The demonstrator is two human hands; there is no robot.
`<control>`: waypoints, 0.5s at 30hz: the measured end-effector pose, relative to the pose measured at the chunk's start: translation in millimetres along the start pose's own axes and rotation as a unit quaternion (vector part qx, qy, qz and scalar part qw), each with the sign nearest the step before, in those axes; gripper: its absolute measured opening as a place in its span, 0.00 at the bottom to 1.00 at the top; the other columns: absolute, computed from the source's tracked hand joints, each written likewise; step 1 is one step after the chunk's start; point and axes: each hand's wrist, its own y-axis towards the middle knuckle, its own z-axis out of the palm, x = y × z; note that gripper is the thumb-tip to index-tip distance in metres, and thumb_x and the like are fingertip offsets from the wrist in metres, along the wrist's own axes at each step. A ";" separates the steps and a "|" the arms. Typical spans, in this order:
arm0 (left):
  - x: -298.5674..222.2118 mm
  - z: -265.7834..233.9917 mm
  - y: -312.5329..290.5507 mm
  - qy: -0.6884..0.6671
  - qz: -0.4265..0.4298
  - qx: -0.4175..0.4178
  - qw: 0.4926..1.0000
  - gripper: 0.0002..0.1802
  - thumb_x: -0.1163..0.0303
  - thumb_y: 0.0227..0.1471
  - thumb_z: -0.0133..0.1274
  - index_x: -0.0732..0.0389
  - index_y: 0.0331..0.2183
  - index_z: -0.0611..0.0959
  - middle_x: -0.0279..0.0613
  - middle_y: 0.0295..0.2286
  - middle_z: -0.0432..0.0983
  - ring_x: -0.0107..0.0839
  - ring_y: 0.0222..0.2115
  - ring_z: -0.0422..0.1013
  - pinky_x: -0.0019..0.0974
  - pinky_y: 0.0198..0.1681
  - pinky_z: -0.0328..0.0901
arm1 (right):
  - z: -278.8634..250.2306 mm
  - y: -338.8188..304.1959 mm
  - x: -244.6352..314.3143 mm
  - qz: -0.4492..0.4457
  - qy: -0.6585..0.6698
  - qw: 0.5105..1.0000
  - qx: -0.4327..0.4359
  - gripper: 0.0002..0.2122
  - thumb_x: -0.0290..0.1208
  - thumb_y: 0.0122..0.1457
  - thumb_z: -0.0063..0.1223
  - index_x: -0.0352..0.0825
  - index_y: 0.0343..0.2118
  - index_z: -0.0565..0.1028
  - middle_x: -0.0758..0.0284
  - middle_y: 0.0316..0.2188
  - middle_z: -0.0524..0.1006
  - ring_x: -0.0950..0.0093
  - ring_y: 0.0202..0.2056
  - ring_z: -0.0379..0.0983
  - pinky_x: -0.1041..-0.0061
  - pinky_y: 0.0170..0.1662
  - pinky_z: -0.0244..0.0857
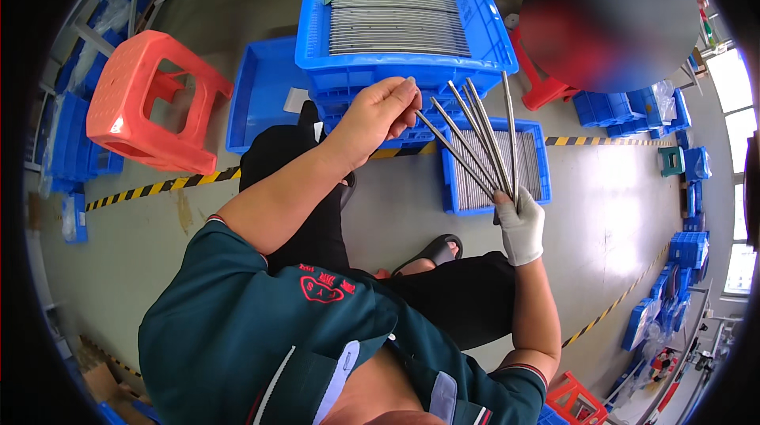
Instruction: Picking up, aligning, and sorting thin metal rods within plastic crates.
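Note:
Several thin metal rods (488, 136) fan out from my right hand (521, 227), which is closed round their lower ends. That hand wears a white glove with bare thumb and fingertips. My left hand (376, 120) is bare, its thumb and fingers pressed together beside the tip of the leftmost rod. Whether it grips that rod or something small is hidden. Beyond the hands, a large blue crate (309, 37) holds two rows of similar rods (396, 9) with a scrap of green film on top. Under the fanned rods, a smaller blue crate (541, 152) also contains rods.
A red plastic stool (131, 100) stands at the left, next to a shallow blue bin (257, 92). Black-and-yellow floor tape (158, 189) runs across the grey floor. Another person (609, 21), blurred, is at the far right. Blue crates (689, 249) are stacked along the right side.

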 end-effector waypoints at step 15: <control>13.2 9.9 1.2 0.064 0.026 0.029 0.997 0.13 0.61 0.59 0.43 0.61 0.32 0.75 0.31 0.21 0.68 0.18 0.20 0.61 0.21 0.23 0.57 | -5.4 -12.3 -2.7 0.014 -0.004 1.000 -0.001 0.08 0.29 0.55 0.54 0.30 0.26 0.71 0.75 0.16 0.66 0.87 0.17 0.58 0.85 0.21 0.53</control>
